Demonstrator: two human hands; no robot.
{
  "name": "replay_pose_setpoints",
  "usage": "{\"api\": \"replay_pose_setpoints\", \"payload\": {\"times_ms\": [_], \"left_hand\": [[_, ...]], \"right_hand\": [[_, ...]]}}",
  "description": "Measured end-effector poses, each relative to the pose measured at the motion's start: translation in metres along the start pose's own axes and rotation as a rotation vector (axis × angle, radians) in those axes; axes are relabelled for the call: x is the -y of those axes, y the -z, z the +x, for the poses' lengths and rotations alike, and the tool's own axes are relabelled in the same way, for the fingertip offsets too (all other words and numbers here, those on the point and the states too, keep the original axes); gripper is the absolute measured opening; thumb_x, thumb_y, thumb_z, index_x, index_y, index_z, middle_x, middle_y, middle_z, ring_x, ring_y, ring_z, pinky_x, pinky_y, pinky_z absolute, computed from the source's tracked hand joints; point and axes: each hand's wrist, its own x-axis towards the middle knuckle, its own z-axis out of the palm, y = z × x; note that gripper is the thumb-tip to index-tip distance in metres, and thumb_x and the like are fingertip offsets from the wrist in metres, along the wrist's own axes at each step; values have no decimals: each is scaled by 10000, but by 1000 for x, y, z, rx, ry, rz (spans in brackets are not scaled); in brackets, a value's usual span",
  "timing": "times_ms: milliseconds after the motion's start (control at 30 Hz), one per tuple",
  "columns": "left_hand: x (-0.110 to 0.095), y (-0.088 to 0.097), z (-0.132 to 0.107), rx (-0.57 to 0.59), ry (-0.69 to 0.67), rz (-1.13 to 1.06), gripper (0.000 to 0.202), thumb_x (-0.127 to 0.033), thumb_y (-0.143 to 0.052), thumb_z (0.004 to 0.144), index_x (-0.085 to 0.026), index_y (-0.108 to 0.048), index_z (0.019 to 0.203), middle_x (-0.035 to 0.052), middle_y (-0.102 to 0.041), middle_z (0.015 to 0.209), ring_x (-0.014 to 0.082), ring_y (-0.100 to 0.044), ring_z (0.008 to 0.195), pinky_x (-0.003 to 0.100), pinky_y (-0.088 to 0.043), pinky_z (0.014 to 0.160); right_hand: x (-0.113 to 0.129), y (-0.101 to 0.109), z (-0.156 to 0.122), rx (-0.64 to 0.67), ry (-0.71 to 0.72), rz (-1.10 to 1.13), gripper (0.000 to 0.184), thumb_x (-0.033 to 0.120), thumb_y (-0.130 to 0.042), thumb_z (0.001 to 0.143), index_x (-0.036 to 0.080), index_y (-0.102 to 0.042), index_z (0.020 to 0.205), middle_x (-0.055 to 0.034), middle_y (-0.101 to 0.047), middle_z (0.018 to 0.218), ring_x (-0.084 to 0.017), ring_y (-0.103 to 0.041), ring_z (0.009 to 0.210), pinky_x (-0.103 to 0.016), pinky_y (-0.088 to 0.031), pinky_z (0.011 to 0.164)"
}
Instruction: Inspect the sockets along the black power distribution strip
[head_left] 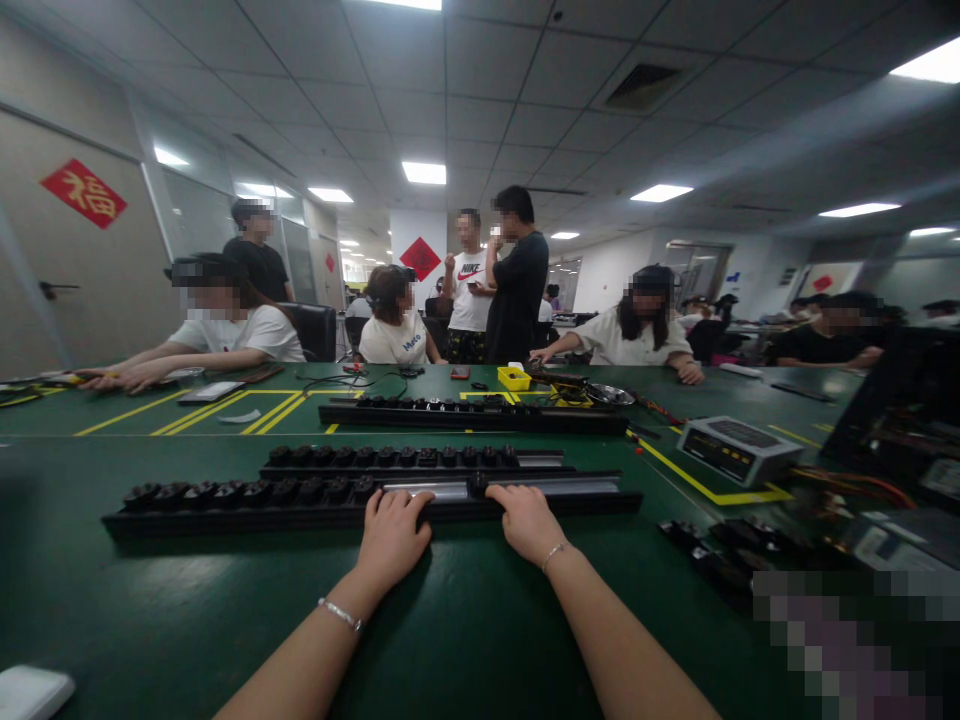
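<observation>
A long black rail (pixel 442 510) with a silvery channel lies across the green table in front of me. Small black parts with round tops (pixel 255 492) stand in a row along its left half. Over the rail's front edge lies my left hand (pixel 394 535), open, its fingers apart and fingertips at the channel, right of the row. My right hand (pixel 531 522) rests on the same edge farther right, open, its thumb touching a lone black part (pixel 477 484) in the channel. Some fingertips of both hands are hidden by the rail.
Behind lie a second filled rail (pixel 540 458) and a third black rail (pixel 585 420). A yellow bin (pixel 514 378) stands farther back. To the right are a power supply unit (pixel 739 450), cables and dark loose parts (pixel 720 550). Several people sit or stand beyond the table.
</observation>
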Motion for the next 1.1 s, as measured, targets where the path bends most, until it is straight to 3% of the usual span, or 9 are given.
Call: {"api": "replay_pose_setpoints", "payload": {"times_ms": [467, 1100], "left_hand": [[2, -4, 1, 0, -2, -21, 386, -264, -434, 765, -304, -540, 1134, 17, -594, 995, 196, -476, 1026, 423, -128, 1047], [2, -2, 0, -9, -19, 6, 379, -269, -434, 771, -309, -535, 1134, 10, -594, 990, 186, -482, 1014, 408, -133, 1046]], "right_hand": [[-3, 1, -3, -17, -13, -9, 454, 86, -372, 752, 296, -526, 1125, -8, -615, 971, -158, -486, 955, -324, -206, 903], [-9, 1, 0, -2, -5, 27, 437, 76, -380, 725, 238, -553, 1092, -26, -628, 938, -162, -516, 910, -267, -282, 835]]}}
